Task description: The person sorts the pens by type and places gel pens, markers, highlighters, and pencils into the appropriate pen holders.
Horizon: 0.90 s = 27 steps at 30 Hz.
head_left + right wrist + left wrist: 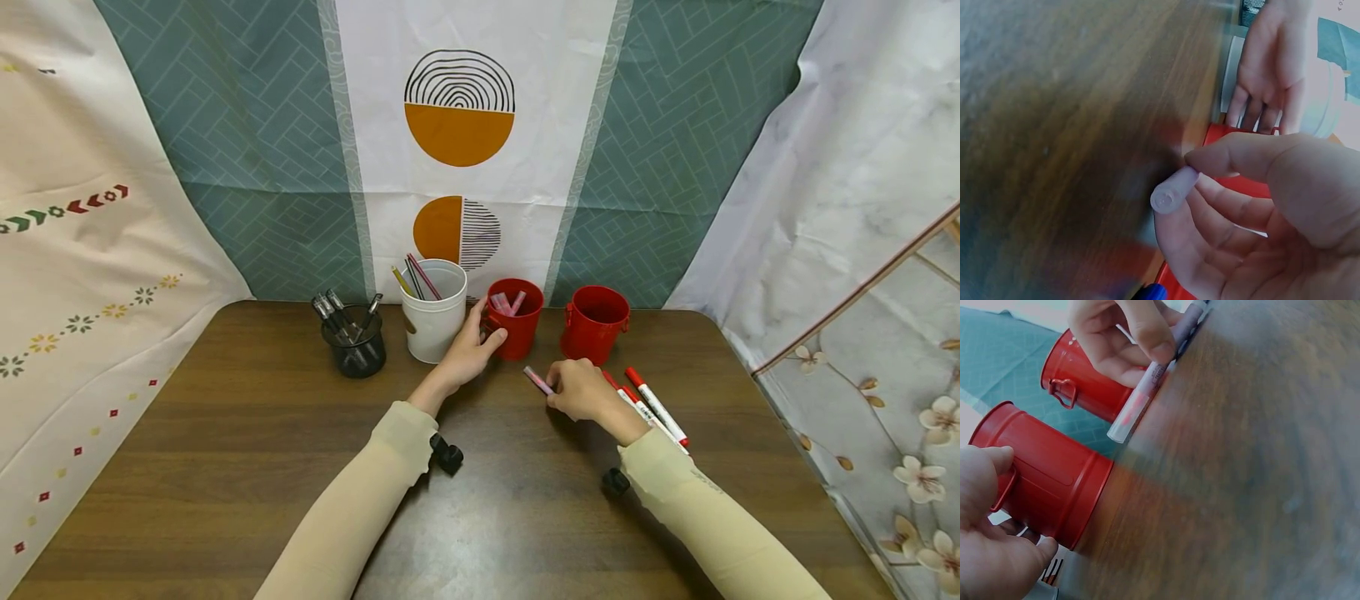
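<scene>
My left hand [471,340] grips the left side of a red metal bucket [525,333], its thumb by the side handle and its fingers reaching behind. Several pink pens [504,305] stand inside that bucket. Between the thumb and fingers of my right hand [583,390] is a slim pinkish-purple marker pen [537,380], pinched low over the table in front of the bucket. The left wrist view shows the pen's clear end [1127,422] pointing toward the held bucket. In the right wrist view, its round pale end [1165,199] faces the camera.
A second red bucket [596,321] stands behind my right hand. Red-and-white markers [658,407] lie beside my right wrist. To the left are a white bucket [435,325] with pencils and a black mesh cup [360,354] with pens. Patterned cloth [262,108] hangs behind the wooden table [225,467].
</scene>
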{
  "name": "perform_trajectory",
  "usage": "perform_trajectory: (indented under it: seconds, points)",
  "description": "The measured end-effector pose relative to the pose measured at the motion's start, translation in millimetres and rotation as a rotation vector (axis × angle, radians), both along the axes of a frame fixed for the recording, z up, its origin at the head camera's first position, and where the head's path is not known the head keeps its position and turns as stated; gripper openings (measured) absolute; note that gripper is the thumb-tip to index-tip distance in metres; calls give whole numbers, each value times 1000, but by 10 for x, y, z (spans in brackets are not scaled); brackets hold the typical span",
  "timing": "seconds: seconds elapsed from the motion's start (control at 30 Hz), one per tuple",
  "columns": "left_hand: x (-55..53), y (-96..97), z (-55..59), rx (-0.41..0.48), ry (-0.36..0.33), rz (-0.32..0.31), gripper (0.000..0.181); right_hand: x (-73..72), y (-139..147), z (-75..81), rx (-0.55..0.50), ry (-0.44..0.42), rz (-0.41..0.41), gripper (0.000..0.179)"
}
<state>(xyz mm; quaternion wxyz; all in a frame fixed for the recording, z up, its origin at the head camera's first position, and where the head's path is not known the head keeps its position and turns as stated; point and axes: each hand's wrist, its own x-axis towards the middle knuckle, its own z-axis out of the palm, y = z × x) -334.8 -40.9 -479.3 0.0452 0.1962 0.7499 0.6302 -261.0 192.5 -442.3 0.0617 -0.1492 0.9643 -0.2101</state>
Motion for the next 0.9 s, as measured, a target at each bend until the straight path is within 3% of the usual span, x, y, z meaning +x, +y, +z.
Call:
perform_trajectory:
  seconds: [0.33, 0.63, 0.9]
  points:
    - [2, 6, 4, -4, 4, 8, 75, -30, 59, 16, -145, -86, 34, 10]
    - [-12, 7, -15, 2, 12, 8, 76, -41, 113, 63, -339, -195, 43, 14]
    - [-7, 5, -7, 4, 19, 3, 75, -70, 150, 150, -457, -194, 59, 20]
